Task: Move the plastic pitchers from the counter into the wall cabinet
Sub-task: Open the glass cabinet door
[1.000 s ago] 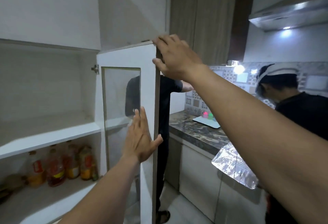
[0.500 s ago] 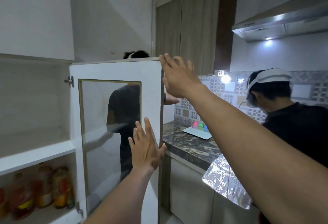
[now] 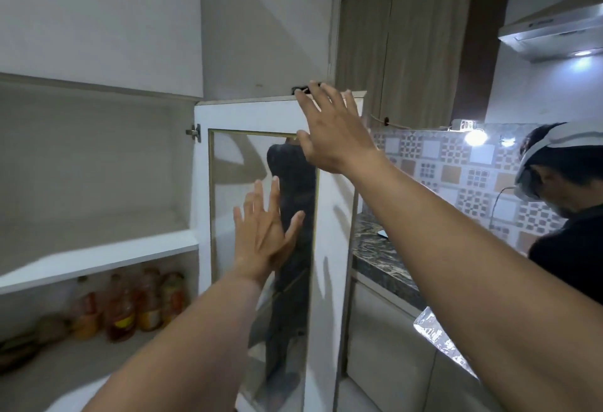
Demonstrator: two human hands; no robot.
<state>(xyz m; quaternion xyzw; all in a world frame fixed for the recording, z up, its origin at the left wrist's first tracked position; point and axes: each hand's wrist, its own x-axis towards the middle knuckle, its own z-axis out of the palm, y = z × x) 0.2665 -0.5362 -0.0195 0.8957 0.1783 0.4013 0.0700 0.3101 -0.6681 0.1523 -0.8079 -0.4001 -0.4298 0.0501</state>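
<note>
The white wall cabinet stands open on the left, its upper shelf bare. Its glass-panelled door is swung out in front of me. My left hand lies flat, fingers spread, against the glass pane. My right hand is open with spread fingers at the door's top right corner, holding nothing. No plastic pitcher is in view.
Several oil bottles stand on the cabinet's lower shelf. A marbled counter runs to the right, with a foil-covered edge. A person in a black shirt stands close at the right, and another person shows through the glass.
The door has swung further round toward me, showing more of its glass face. My left hand slid from the door's edge onto the pane; my right hand let go of the top edge.
</note>
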